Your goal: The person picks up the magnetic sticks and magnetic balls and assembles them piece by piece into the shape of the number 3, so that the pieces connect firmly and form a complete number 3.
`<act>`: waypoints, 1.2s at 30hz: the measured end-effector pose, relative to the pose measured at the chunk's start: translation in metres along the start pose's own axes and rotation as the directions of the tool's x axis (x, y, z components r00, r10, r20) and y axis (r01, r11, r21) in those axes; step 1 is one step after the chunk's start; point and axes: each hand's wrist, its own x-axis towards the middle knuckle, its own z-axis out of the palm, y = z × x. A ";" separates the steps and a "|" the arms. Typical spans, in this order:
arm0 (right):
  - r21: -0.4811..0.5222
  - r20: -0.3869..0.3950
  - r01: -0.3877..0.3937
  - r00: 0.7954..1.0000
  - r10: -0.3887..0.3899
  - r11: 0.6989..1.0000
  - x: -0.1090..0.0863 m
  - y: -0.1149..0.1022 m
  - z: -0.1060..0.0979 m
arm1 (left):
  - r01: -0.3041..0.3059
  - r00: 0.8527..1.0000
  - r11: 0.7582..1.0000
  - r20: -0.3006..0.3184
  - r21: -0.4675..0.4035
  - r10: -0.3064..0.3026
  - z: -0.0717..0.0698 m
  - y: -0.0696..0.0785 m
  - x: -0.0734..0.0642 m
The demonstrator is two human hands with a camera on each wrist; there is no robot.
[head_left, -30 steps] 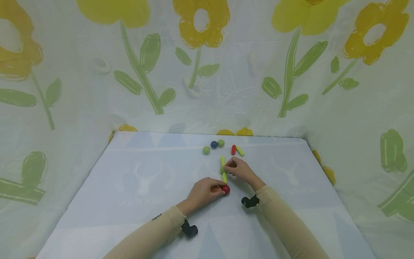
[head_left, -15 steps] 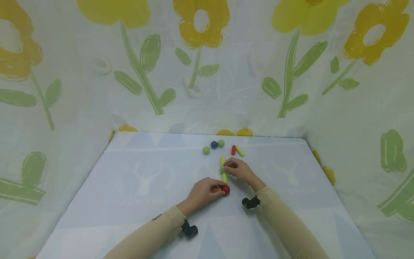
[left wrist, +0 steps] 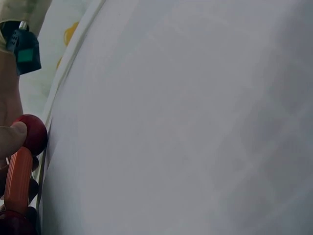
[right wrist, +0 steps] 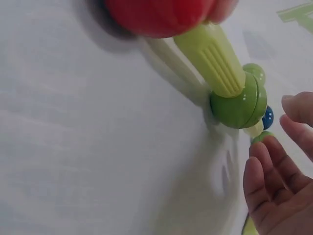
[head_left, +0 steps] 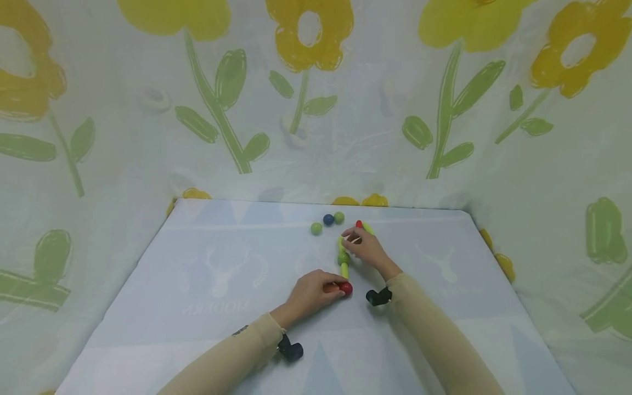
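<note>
My left hand holds a red ball, its thumb pressed on the ball in the left wrist view. An orange ribbed rod joins that ball to a second dark red ball at the frame's corner. From the red ball runs a yellow-green rod, then a green ball, then another yellow-green rod pointing away. Beside this far rod is my right hand. Its thumb and fingers are spread apart in the right wrist view, with nothing gripped between them.
Two loose green balls and a dark blue ball lie toward the table's back edge. A red rod and a loose yellow-green rod are just beyond my right hand, partly covered. Flower-patterned cloth hangs behind the table.
My right hand has moved from the green ball away toward the far rod's end, now covering part of the loose red and yellow-green rods. My left hand keeps its hold on the red ball.
</note>
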 end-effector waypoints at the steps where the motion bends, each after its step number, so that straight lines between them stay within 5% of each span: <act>1: -0.011 0.002 0.008 1.000 -0.008 1.000 0.003 -0.003 0.000 | 0.002 1.000 1.000 0.002 -0.002 -0.002 0.000 0.000 0.000; 15: -0.140 0.097 0.145 0.987 -0.132 0.979 0.044 -0.040 0.006 | -0.031 0.999 0.999 -0.006 -0.005 0.031 0.000 -0.001 0.000; 27: -0.305 0.253 0.175 0.963 -0.098 0.936 0.058 -0.053 0.020 | -0.051 0.999 0.999 -0.004 -0.013 0.051 -0.001 -0.002 0.001; 36: -0.339 0.232 0.167 0.969 -0.090 0.926 0.060 -0.060 0.028 | -0.047 0.999 0.999 -0.018 -0.015 0.047 -0.002 -0.002 0.001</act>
